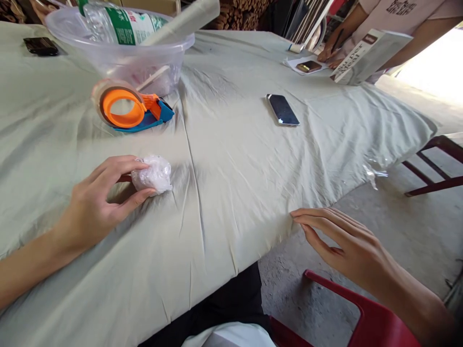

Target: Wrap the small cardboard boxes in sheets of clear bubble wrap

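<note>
My left hand (97,197) rests on the pale green tablecloth (231,159) and pinches a small ball wrapped in clear plastic film (152,174) between thumb and fingers. My right hand (343,238) hovers off the table's near right edge, fingers stretched out flat and together, holding nothing; its fingertips almost touch the hanging cloth. An orange and blue tape dispenser (126,106) with a roll of tape lies just beyond the wrapped ball.
A clear plastic basin (119,48) at the back holds a water bottle (119,21) and a roll of film. A phone (282,110) lies mid-table, another dark phone (40,46) far left. Another person's hands (333,50), a book (365,55), a red chair (361,313) below right.
</note>
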`<state>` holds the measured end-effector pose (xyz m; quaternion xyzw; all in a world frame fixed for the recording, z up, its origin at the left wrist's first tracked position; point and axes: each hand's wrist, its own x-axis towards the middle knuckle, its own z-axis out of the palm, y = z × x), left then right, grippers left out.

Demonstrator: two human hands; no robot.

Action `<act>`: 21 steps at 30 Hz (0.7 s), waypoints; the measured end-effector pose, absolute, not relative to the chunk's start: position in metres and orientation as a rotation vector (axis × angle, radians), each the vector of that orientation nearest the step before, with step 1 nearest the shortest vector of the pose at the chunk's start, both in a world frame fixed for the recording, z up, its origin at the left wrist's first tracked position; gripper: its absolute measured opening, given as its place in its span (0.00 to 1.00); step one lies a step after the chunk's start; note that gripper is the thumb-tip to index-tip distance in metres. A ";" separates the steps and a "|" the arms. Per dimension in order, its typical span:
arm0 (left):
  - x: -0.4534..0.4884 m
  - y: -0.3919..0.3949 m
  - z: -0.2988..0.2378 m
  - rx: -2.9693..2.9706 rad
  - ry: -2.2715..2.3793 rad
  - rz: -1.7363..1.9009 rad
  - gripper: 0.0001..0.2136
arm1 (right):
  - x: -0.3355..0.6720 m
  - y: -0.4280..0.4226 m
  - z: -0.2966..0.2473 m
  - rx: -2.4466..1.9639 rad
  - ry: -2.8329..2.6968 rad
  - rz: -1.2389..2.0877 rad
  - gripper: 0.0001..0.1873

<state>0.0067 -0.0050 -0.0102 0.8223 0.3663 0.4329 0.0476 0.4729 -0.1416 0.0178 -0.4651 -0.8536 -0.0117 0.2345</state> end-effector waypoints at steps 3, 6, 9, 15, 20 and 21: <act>0.007 -0.005 -0.009 2.540 1.107 1.310 0.20 | 0.469 -0.147 0.020 -1.378 -2.268 0.055 0.27; 0.009 -0.006 -0.006 2.586 1.072 1.312 0.19 | 0.471 -0.152 0.019 -1.432 -2.265 0.061 0.26; 0.011 -0.007 -0.003 2.633 1.104 1.272 0.18 | 0.471 -0.152 0.016 -1.431 -2.306 -0.042 0.26; 0.011 -0.006 -0.003 2.632 1.065 1.294 0.18 | 0.465 -0.141 0.019 -1.338 -2.388 -0.162 0.24; 0.012 -0.006 -0.002 2.622 1.070 1.262 0.16 | 0.462 -0.137 0.024 -1.363 -2.368 -0.177 0.21; 0.012 -0.007 -0.002 2.619 1.081 1.252 0.16 | 0.463 -0.138 0.023 -1.392 -2.341 -0.161 0.21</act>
